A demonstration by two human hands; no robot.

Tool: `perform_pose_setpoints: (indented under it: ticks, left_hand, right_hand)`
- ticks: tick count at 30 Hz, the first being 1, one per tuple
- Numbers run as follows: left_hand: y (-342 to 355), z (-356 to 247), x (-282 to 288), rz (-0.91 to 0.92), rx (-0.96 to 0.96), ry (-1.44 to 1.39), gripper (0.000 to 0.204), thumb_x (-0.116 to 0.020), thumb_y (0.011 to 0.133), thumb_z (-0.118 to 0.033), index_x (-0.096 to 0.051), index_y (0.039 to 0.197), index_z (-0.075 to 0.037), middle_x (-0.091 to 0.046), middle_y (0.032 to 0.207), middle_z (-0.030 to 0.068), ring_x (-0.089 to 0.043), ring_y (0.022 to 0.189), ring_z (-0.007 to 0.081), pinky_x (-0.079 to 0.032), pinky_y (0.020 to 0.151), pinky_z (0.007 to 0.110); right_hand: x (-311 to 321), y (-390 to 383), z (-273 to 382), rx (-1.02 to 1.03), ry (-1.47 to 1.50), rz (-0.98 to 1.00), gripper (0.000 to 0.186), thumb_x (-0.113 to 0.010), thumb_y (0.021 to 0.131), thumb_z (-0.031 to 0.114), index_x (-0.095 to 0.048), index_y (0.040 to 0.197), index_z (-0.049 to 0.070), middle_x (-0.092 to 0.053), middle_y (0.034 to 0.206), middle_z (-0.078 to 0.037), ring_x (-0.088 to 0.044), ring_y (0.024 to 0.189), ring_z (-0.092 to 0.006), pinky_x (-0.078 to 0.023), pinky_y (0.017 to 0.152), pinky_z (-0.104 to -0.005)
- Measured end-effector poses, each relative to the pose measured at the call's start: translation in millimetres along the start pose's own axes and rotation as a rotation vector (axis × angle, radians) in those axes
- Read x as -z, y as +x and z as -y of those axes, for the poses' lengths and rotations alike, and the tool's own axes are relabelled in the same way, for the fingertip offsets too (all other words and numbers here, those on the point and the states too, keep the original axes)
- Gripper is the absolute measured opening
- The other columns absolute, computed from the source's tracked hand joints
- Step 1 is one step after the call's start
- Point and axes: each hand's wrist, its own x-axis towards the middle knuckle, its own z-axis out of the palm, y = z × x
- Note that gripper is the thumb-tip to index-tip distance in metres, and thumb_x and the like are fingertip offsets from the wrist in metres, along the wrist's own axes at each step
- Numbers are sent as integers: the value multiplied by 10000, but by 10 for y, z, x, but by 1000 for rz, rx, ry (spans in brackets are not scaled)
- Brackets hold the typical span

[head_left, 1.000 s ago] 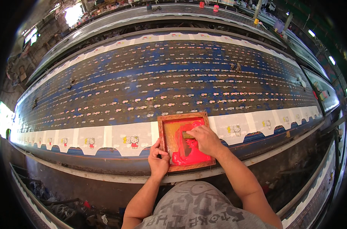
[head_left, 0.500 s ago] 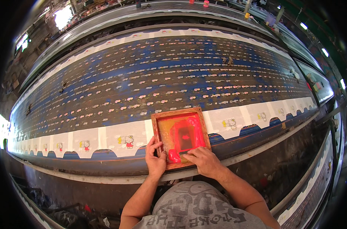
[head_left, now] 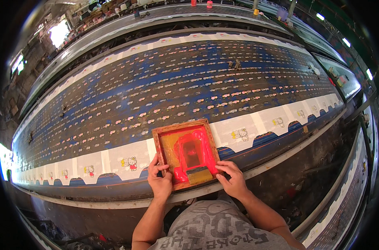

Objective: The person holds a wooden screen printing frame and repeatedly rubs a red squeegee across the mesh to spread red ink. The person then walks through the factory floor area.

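A wooden screen printing frame [head_left: 157, 143] lies on the white cloth strip at the table's near edge, slightly turned. Inside it, thick red ink [head_left: 208, 152] surrounds a darker rectangular window [head_left: 192, 152]. A small dark squeegee blade [head_left: 196, 170] rests low in the frame, untouched by either hand. My left hand [head_left: 160, 180] is closed on the frame's left side, fingers curled at the rim. On the lower right side, my right hand [head_left: 233, 180] pinches the frame's edge between thumb and fingers. The cloth beneath the frame is hidden.
White scalloped cloth [head_left: 262, 125] runs along the near edge, with cartoon cat prints; those on the left [head_left: 132, 163] have red clothes, those on the right [head_left: 240, 134] do not. A long stained table [head_left: 127, 100] stretches beyond. A metal rail [head_left: 114, 204] borders its front.
My right hand has let go of the squeegee inside the frame and moved to the frame's right edge. The whole view has shifted slightly; my left hand keeps its hold.
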Motion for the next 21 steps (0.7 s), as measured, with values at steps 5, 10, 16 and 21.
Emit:
perform_pose_setpoints:
  ticks: [5,10,16,21]
  left_hand:
    - [-41,-262,-412,3,-64,58,236,-695,806,142,-754,949,-36,-583,1676,262,-555,1560,372,-410,1296,482]
    - [-206,-223,-1190,-1,-79,6,255,-708,813,145,-757,964,-54,-588,1669,258,-564,1554,367,-414,1294,475]
    - [-424,-236,-2113,15,-35,-32,277,-682,818,195,-733,961,-38,-606,1668,224,-563,1568,325,-433,1286,439]
    - [-500,-172,-2434,8,40,-134,273,-680,803,207,-707,948,-22,-589,1707,228,-592,1545,302,-459,1266,427]
  right_hand:
    - [352,-24,-311,24,63,-10,343,-839,963,71,-799,1303,45,-750,1414,-147,-692,1332,-353,-533,1171,-460]
    - [985,6,-701,68,42,-51,348,-844,947,64,-804,1292,44,-760,1403,-152,-695,1324,-358,-537,1159,-462]
    - [1757,-16,-1219,38,45,-80,337,-839,937,44,-807,1273,38,-763,1388,-163,-688,1332,-373,-545,1138,-473]
    - [2112,22,-1423,63,59,-40,333,-832,940,41,-801,1272,30,-761,1382,-164,-689,1328,-372,-545,1137,-473]
